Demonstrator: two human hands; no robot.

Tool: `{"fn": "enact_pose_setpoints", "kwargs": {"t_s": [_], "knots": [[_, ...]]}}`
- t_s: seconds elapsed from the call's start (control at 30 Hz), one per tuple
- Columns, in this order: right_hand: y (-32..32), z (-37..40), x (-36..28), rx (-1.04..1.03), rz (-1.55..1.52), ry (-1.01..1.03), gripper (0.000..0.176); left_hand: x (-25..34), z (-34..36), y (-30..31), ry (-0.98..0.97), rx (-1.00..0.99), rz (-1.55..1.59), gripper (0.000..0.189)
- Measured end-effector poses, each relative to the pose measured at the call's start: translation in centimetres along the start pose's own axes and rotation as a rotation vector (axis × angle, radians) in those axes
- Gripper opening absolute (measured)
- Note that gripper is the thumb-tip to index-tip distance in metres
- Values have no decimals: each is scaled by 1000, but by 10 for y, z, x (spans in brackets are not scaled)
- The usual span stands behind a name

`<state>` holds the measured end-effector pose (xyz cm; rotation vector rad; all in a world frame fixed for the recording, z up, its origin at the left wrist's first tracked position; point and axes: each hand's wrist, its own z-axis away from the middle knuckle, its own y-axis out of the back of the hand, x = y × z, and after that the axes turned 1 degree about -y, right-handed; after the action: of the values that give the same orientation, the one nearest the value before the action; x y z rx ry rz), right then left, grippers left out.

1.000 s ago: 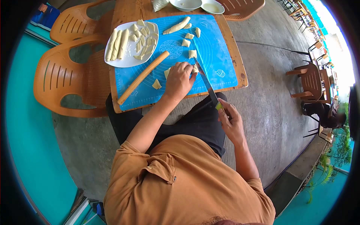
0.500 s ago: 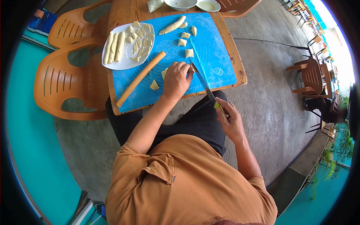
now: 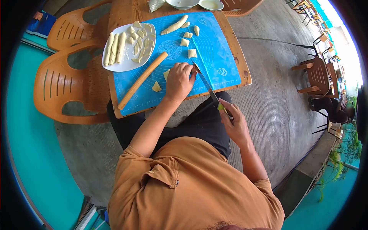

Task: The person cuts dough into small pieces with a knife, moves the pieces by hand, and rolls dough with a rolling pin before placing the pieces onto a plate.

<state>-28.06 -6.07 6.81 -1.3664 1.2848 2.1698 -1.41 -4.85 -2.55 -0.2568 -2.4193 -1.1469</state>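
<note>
My right hand [image 3: 234,122] is closed round the yellow-green handle of a kitchen knife [image 3: 207,84], whose blade slants up and left across the mat's front edge. Close by the blade's tip, my left hand [image 3: 179,81] rests palm down with its fingers bent together; what lies beneath them is hidden. Just beyond the tip sits a cut dough piece [image 3: 192,53], with several more pieces and a dough roll [image 3: 174,25] farther back. Left of my left hand are a triangular dough scrap [image 3: 156,87] and a partly covered piece [image 3: 166,74].
A wooden rolling pin [image 3: 142,81] lies diagonally on the blue mat [image 3: 214,42]. The white plate [image 3: 128,68] at the left holds dough rolls and cut pieces. Bowls [image 3: 183,4] stand at the table's [image 3: 126,13] far side. Orange chairs [image 3: 57,82] flank the left side.
The view has shifted very slightly. Both hands and the knife hold nearly the same position, and the dough pieces lie as before.
</note>
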Motion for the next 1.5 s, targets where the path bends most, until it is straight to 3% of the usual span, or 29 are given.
{"fn": "enact_pose_setpoints", "kwargs": {"t_s": [0.4, 0.5, 0.57, 1.5], "knots": [[-5, 1, -2, -51, 29, -17, 39, 0, 0, -2, 2, 19, -11, 17], [-4, 1, -9, -84, -6, -65, 40, 0, 1, -2, 5, 9, -15, 17], [-1, 0, -18, -145, -33, -207, 41, 0, 1, -2, 10, 4, -16, 17], [-7, -6, -1, -203, -1, -194, 48, 3, 2, -4, 48, -16, -18, 26]]}}
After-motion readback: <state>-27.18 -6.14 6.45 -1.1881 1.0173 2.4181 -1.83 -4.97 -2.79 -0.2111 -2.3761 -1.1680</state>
